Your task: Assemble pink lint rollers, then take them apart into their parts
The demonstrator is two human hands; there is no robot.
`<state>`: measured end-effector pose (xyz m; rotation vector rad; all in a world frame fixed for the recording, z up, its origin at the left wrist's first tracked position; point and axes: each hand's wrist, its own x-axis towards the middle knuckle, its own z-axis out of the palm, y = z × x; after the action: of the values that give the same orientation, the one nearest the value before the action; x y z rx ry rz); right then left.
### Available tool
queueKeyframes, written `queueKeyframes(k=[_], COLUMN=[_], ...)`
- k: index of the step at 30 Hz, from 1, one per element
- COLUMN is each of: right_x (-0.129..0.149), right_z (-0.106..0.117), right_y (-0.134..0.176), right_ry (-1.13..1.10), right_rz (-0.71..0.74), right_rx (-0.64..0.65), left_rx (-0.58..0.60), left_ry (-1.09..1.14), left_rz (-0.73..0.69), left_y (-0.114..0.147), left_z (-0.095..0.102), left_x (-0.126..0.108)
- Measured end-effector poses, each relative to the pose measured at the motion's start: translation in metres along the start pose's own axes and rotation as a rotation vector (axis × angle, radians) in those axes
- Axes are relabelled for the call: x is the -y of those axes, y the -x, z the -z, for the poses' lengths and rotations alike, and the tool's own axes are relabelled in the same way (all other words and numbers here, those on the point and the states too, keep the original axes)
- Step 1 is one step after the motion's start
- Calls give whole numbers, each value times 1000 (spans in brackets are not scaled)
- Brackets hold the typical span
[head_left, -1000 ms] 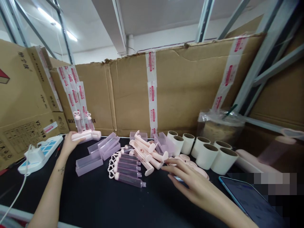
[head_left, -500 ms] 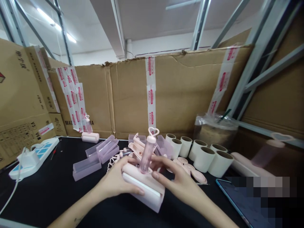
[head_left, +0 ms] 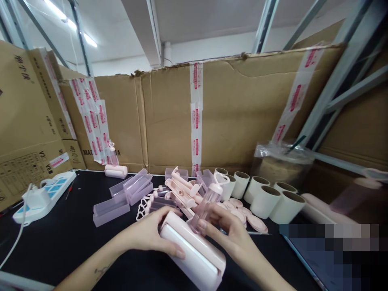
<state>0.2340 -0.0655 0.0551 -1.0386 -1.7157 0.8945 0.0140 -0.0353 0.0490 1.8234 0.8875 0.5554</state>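
A pale pink lint roller [head_left: 200, 239] with a white roll along its near side is tilted over the black table, low in the middle of the head view. My left hand [head_left: 151, 233] is closed round its left end, thumb across the white roll. From its top a clear pinkish handle [head_left: 209, 199] with a heart-shaped loop leans to the right. My right hand [head_left: 228, 231] grips the base of this handle between thumb and fingers; some of the fingers are hidden. Whether handle and roller are joined, I cannot tell.
Behind my hands lie pink roller parts [head_left: 182, 192] and round pink caps [head_left: 257, 223]. White paper rolls [head_left: 265, 203] stand to the right, beside a phone [head_left: 306, 258]. Lilac cases [head_left: 111, 210], another lint roller [head_left: 116, 171] and a power strip [head_left: 57, 194] are at left.
The lint roller has swung lower and to the right, turning its near end towards me. Its handle has gone from nearly upright to leaning right. Both hands keep their hold.
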Motion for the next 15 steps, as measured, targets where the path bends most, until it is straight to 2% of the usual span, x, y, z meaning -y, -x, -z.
queueKeyframes(k=[3, 6, 8, 10, 12, 15], right_x=[1, 1, 1, 2, 1, -1], right_z=[2, 14, 27, 37, 41, 39], right_y=[0, -3, -5, -5, -4, 0], right_ry=[-39, -128, -215, -272, -265, -197], right_rz=[5, 3, -2, -1, 17, 64], right_rx=[-42, -277, -456, -555, -588, -567], left_rx=[103, 189, 140, -10, -278, -713], left_ry=[108, 91, -28, -86, -131, -195], left_rz=[2, -13, 14, -7, -86, -135], left_y=[-2, -2, 1, 7, 16, 30], left_z=[0, 10, 27, 53, 84, 132], left_x=[-1, 0, 1, 0, 1, 12])
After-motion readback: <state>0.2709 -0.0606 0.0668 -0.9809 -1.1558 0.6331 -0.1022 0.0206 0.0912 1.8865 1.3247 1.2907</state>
